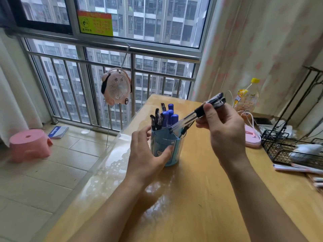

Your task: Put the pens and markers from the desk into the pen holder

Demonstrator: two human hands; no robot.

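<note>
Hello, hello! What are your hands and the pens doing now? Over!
Left hand gripping the holder. Right hand holding a bunch of pens, tips at the rim. Nothing in the way. More pens on the desk at right.

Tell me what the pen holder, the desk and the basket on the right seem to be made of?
Pen holder: probably glossy blue plastic or printed card; it has a cartoon print. Desk: light wood or wood-look board, under a clear glossy sheet that shows glare. Basket: thin black metal wire, seemingly coated; an open grid.

High-rise apt bedroom/study: wood desk (192, 198) by barred window (111, 67), floral curtain (253, 49), pink stool (29, 144).
</note>
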